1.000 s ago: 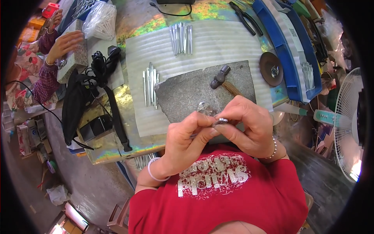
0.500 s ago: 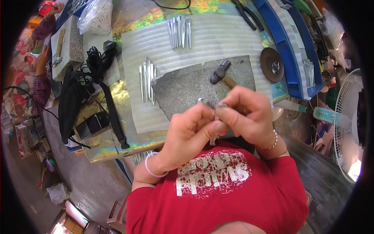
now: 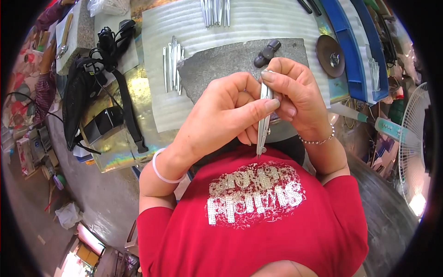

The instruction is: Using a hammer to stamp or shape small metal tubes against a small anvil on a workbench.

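Both my hands meet over the near edge of a grey stone slab [image 3: 217, 62]. My left hand [image 3: 226, 106] is closed on a slim silver metal tool [image 3: 264, 122], thumb along its side. It points down toward my shirt, with a small round rivet-like part near its lower end. At its upper end, my right hand [image 3: 295, 90] pinches it between thumb and fingers. Its exact kind does not show. Just beyond the hands, a hammer [image 3: 267, 53] lies on the slab, its handle hidden behind my right hand.
Slim silver metal strips [image 3: 173, 67] lie left of the slab, and another bunch [image 3: 216, 11] lies beyond it. A brown dish [image 3: 330, 56] and a blue tray [image 3: 353, 60] are at right, near a fan [image 3: 415, 138]. Black straps [image 3: 121, 92] lie left. Another person's sleeve [image 3: 45, 94] shows far left.
The slim metal tool, mostly hidden by my fingers before, now shows lengthwise between my hands. The view has shifted, and the table's things sit higher in it.
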The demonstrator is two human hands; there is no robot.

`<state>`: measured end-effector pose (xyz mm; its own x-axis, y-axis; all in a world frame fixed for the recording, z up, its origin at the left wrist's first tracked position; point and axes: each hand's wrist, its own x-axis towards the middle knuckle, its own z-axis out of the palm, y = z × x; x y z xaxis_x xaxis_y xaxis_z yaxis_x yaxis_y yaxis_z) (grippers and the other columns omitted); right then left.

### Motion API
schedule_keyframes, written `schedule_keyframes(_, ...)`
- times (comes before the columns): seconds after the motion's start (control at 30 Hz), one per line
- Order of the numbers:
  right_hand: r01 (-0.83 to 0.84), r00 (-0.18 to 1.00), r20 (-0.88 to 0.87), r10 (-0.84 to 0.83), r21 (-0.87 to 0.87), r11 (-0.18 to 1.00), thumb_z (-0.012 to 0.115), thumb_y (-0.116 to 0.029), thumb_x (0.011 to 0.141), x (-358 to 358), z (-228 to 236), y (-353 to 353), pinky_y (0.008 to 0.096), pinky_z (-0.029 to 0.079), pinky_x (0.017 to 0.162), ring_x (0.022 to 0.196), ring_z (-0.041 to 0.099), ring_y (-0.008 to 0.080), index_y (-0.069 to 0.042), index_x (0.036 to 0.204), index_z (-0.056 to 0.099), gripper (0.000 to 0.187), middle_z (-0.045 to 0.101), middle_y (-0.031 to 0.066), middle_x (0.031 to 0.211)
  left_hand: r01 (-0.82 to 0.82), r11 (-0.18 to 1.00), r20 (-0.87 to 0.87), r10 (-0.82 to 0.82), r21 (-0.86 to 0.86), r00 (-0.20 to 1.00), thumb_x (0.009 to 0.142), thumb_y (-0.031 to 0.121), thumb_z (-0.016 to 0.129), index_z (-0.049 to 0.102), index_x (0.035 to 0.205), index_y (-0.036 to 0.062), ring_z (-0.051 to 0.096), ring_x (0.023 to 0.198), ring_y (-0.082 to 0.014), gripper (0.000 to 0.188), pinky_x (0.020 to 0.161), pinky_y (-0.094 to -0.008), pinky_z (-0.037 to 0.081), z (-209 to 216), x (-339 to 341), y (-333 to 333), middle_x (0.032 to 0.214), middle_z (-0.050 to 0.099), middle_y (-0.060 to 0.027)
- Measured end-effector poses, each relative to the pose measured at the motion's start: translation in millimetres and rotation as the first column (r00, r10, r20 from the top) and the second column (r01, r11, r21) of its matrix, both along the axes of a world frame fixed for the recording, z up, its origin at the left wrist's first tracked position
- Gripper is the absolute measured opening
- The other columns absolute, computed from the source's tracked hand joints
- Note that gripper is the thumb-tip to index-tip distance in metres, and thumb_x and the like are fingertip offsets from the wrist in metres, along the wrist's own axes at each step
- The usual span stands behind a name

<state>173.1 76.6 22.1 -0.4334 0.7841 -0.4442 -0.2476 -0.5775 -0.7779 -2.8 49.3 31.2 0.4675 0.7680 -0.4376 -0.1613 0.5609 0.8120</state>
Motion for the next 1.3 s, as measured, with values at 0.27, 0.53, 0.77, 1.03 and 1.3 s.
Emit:
schedule_keyframes(0.27,0.121,0.993,0.001,-0.121,0.086,0.989,0.061,-0.014,0.089,0.4,0.3,-11.6,0.0158,0.027,0.033,0.038,0.039,0.0008,-0.006,0.082,0.055,0.012,0.056,-0.0004,0.062,0.086,0.99,-0.132,-0.071,0.111,0.989,0.088,0.017,0.064,0.05,0.082,0.0022,0.053,0.045,-0.0033,0.021,0.037,-0.0161,0.039,6.0,3.4,5.8,0.057,0.057,-0.0004)
schedule_keyframes(0.53,0.214,0.971,-0.11,-0.212,0.004,0.977,0.059,-0.015,0.09,5.9,-6.1,-21.2,0.0159,0.027,0.033,0.038,0.037,0.0009,-0.006,0.08,0.054,0.014,0.054,-0.0007,0.061,0.172,0.984,-0.054,-0.17,0.044,0.984,0.087,0.017,0.065,0.049,0.078,0.0024,0.051,0.043,-0.0035,0.023,0.037,-0.0167,0.039,12.6,7.8,16.9,0.055,0.055,-0.0009)
schedule_keyframes(0.77,0.352,0.934,-0.083,-0.349,0.03,0.936,0.058,-0.015,0.091,9.9,-3.6,-39.2,0.0166,0.028,0.032,0.037,0.036,0.0014,-0.006,0.081,0.052,0.014,0.052,-0.0004,0.059,0.266,0.96,-0.068,-0.261,0.082,0.963,0.086,0.017,0.067,0.049,0.076,0.0033,0.052,0.043,-0.0038,0.025,0.038,-0.0168,0.039,12.5,17.2,17.3,0.055,0.055,-0.0005)
schedule_keyframes(1.03,0.357,0.93,-0.09,-0.356,-0.01,0.934,0.058,-0.016,0.091,20.7,-3.9,-42.1,0.0164,0.029,0.035,0.04,0.037,0.0018,-0.006,0.082,0.053,0.014,0.053,-0.0001,0.06,0.313,0.945,-0.09,-0.305,0.092,0.948,0.087,0.016,0.066,0.049,0.08,0.0023,0.052,0.046,-0.0039,0.022,0.04,-0.0168,0.039,9.0,27.7,17.9,0.057,0.055,0.0001)
schedule_keyframes(1.3,0.114,0.948,0.208,-0.241,0.485,0.867,0.053,-0.019,0.093,67.6,13.5,40.1,0.0168,0.032,0.04,0.045,0.043,0.0029,-0.004,0.082,0.056,0.019,0.057,0.0006,0.07,-0.107,0.892,-0.173,0.201,0.439,0.964,0.083,-0.003,0.064,0.051,0.101,-0.0017,0.057,0.06,-0.0059,0.022,0.051,-0.02,0.044,-7.2,8.7,-26.9,0.068,0.06,-0.0039)
